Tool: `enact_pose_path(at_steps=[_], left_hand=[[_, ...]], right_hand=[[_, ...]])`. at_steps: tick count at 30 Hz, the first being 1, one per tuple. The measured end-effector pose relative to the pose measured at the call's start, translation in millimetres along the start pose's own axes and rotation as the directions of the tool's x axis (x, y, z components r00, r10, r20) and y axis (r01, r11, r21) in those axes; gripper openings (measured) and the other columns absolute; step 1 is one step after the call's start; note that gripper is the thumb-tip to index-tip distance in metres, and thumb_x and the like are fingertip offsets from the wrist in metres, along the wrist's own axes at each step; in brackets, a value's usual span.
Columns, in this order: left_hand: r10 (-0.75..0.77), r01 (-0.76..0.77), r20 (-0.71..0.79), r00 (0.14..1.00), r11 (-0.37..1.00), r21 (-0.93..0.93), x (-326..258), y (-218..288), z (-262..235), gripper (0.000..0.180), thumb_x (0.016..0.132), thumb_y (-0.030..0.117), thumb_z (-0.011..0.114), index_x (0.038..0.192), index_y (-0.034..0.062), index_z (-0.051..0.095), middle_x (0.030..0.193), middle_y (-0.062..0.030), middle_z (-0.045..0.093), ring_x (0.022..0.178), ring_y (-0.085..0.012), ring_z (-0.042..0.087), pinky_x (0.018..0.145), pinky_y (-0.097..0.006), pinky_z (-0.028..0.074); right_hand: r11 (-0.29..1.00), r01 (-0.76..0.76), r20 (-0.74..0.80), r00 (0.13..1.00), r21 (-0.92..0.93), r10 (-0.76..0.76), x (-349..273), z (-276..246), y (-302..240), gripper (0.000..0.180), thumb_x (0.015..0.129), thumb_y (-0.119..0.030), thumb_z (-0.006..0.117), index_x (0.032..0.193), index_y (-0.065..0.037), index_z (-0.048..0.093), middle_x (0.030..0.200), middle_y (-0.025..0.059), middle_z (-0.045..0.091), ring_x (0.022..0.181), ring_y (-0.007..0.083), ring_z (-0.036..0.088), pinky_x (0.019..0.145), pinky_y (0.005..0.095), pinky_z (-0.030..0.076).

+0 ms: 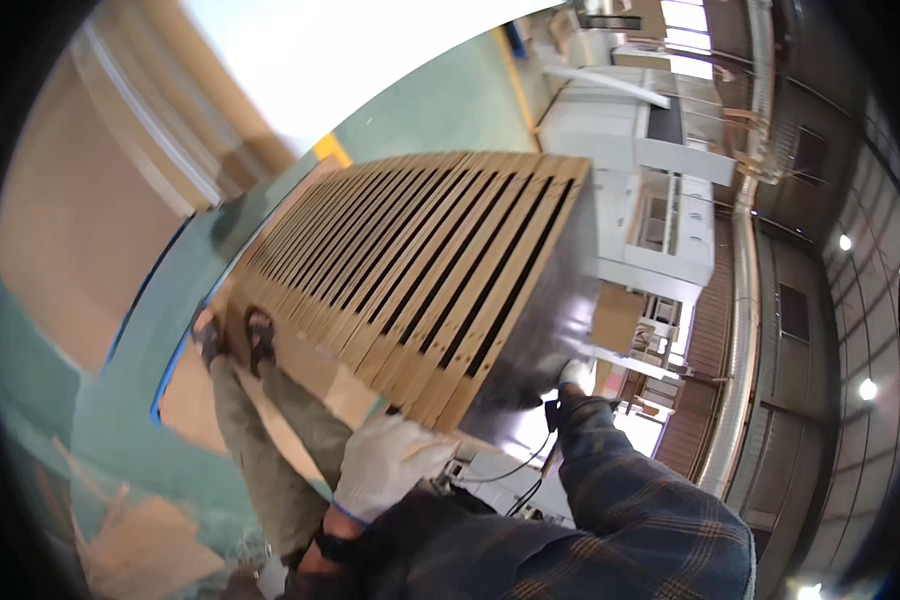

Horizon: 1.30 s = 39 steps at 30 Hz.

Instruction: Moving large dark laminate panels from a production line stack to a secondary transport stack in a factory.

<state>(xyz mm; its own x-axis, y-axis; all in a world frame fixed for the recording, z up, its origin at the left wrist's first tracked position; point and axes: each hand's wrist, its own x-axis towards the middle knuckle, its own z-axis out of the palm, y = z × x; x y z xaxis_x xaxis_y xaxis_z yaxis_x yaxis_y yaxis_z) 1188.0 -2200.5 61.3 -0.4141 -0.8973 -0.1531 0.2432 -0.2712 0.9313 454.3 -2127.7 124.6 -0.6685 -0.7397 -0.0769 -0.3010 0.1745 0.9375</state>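
Note:
A long slatted wooden piece (410,265) takes up the middle of the head view, its pale strips parted by dark gaps. Its right side is a smooth, dark, shiny face (545,335). My left hand (390,462), in a white glove, is closed at the near lower corner of the slats, its fingertips partly hidden. Farther to the right, my right hand (577,376), also white-gloved, reaches to the outer edge of the dark face. The fingers of that hand are too small and blurred to read.
My sandalled feet (260,335) stand on brown sheeting beside the slats. A green floor (440,110) runs beyond, with a large brown panel (80,230) at left and a white surface (370,50) above. White cabinets (660,220) stand at right; dark cables (525,470) hang near my right sleeve.

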Motion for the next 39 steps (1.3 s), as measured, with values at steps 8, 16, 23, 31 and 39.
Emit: enact_pose_path(at_steps=[8,16,23,31,39], left_hand=[[-0.03,0.038,-0.071,0.997,0.993,0.111,-1.8,-4.9,2.3,0.034,0.085,0.027,0.085,0.07,0.0022,0.066,0.069,-0.0162,0.06,0.07,-0.0365,0.062,0.064,-0.047,0.048],[-0.088,0.088,0.001,0.996,0.988,0.128,-3.8,-22.4,-1.1,0.029,0.09,0.039,0.079,0.087,0.0106,0.076,0.087,-0.009,0.069,0.086,-0.0315,0.069,0.073,-0.045,0.055],[-0.164,0.168,-0.04,0.986,0.973,0.159,-8.9,-70.6,13.4,0.041,0.083,0.049,0.084,0.1,0.0111,0.081,0.098,-0.0116,0.074,0.097,-0.0337,0.072,0.082,-0.045,0.057],[-0.186,0.181,0.007,0.983,0.964,0.195,-4.1,-78.0,7.0,0.041,0.084,0.047,0.084,0.104,0.0113,0.081,0.103,-0.0129,0.076,0.097,-0.0345,0.072,0.084,-0.045,0.057],[-0.148,0.183,-0.12,0.982,0.902,0.39,10.2,-143.7,-16.1,0.032,0.09,0.04,0.08,0.098,0.009,0.081,0.099,-0.016,0.077,0.094,-0.0391,0.072,0.082,-0.048,0.057]], right_hand=[[0.999,-0.027,0.138,0.99,0.046,0.02,-61.7,-104.5,-46.8,0.023,0.1,-0.024,0.064,0.099,-0.017,0.086,0.105,0.0109,0.083,0.099,0.0294,0.081,0.081,0.0435,0.063],[0.981,0.019,0.192,0.98,0.191,-0.056,-62.9,-122.7,-55.6,0.033,0.102,-0.024,0.057,0.11,-0.005,0.082,0.112,0.0198,0.081,0.103,0.0355,0.079,0.093,0.0466,0.062],[0.949,0.014,0.096,0.994,0.315,-0.047,-48.3,-122.3,-67.5,0.035,0.104,-0.024,0.054,0.113,-0.004,0.081,0.112,0.0225,0.079,0.105,0.0391,0.077,0.094,0.0492,0.061],[0.862,-0.121,0.052,0.993,0.493,0.109,-27.3,-92.2,-30.6,0.037,0.105,-0.024,0.05,0.116,-0.003,0.078,0.112,0.0256,0.078,0.107,0.0432,0.075,0.095,0.052,0.059],[0.703,-0.241,0.088,0.965,0.67,0.246,-79.5,-108.7,-29.9,0.045,0.107,-0.029,0.044,0.128,0.0,0.07,0.12,0.0301,0.074,0.115,0.0475,0.07,0.103,0.0536,0.052]])
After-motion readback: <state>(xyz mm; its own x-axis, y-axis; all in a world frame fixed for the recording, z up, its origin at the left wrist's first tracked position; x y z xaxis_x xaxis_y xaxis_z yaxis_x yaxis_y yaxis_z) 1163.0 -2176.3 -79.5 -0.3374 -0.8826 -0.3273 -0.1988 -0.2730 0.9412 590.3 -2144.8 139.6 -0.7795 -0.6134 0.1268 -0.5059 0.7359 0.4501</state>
